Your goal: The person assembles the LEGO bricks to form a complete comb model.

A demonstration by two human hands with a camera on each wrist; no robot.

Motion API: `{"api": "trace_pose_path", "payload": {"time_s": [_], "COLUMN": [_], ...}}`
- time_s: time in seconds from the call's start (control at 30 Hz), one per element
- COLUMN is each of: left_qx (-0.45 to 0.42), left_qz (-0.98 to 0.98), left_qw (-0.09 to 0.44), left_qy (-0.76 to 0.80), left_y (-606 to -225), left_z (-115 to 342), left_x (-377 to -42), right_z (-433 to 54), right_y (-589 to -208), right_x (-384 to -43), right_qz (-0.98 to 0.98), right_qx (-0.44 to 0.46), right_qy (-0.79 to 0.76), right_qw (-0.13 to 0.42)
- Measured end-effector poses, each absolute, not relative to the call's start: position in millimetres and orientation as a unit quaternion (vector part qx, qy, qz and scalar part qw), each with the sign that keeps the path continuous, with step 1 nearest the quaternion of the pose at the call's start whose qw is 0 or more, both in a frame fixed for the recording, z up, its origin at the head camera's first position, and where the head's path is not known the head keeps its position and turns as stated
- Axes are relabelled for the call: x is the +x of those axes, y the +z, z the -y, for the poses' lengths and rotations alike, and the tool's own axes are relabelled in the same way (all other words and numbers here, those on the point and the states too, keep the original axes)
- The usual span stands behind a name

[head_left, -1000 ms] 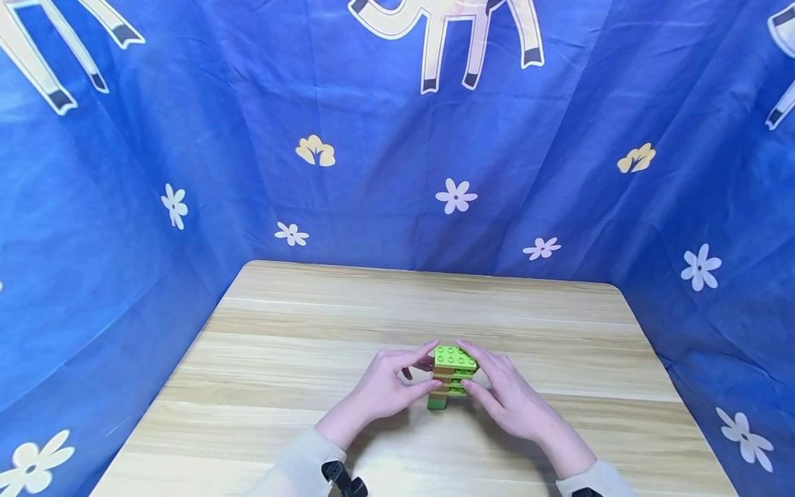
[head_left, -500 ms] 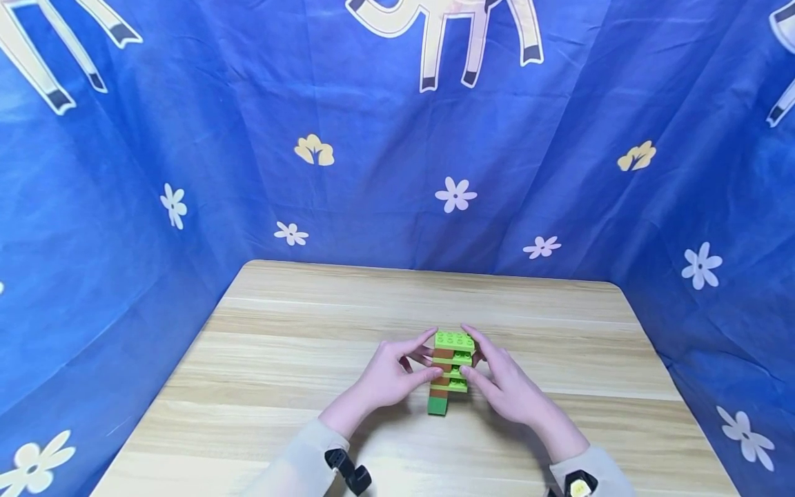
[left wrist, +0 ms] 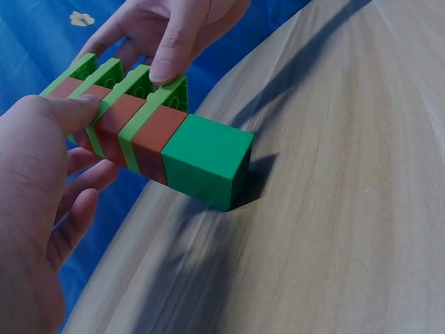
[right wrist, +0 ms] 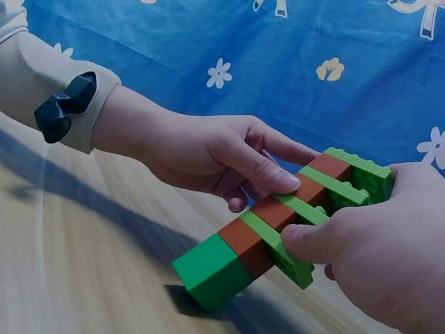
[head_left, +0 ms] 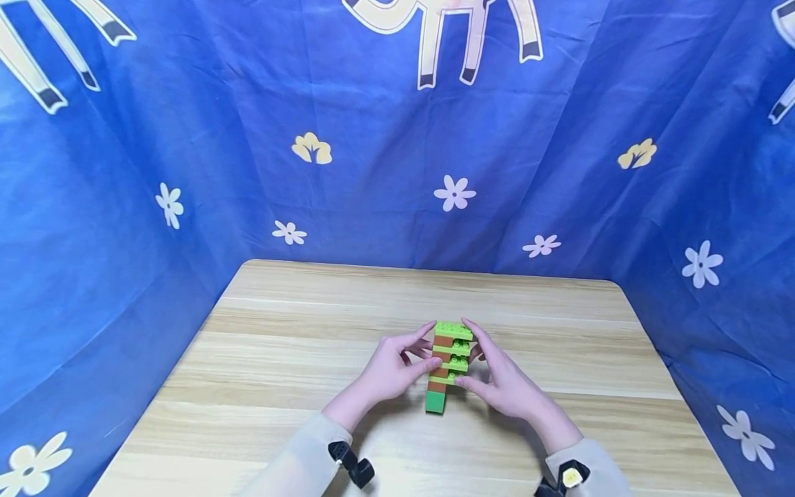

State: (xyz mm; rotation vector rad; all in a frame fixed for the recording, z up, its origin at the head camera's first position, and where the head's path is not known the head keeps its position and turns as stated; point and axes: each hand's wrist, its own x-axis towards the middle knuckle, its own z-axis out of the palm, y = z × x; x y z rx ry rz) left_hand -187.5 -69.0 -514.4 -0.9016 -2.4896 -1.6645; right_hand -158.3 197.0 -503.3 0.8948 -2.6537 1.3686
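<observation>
Between the hands stands a tower of toy building bricks (head_left: 437, 387). A dark green brick (left wrist: 208, 156) forms its foot, right at the tabletop. Above it, brown bricks (right wrist: 245, 245) alternate with light green studded plates (head_left: 452, 331), whose ends stick out toward the right. My left hand (head_left: 388, 371) grips the tower from the left, thumb across the brown side and index finger up at the top plate. From the other side my right hand (head_left: 508, 385) holds the jutting plates, its thumb on the lowest one and its index finger at the top; other fingers are partly hidden behind.
The tower is on a light wood-grain table (head_left: 298, 310). Blue cloth (head_left: 373, 193) printed with flowers and animal figures hangs behind and along both sides. A black device (head_left: 350, 464) is strapped over the left sleeve, another (head_left: 562, 478) over the right.
The tower's top has gone up and away in the head view, showing more of its brown and green front. Both hands moved with it, and the right thumb now lies on a lower plate.
</observation>
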Motion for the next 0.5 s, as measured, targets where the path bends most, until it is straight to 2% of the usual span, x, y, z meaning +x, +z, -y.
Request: {"api": "trace_pose_path", "payload": {"time_s": [0.5], "left_qx": [-0.316], "left_qz": [0.835], "left_qw": [0.002], "left_qy": [-0.450], "left_y": [-517], "left_z": [79], "left_x": [-189], "right_z": [-197], "right_y": [-515], "right_x": [-169], "right_qz": [0.855], "right_qx": [0.277], "right_qy": [0.439], "right_qw": [0.006]}}
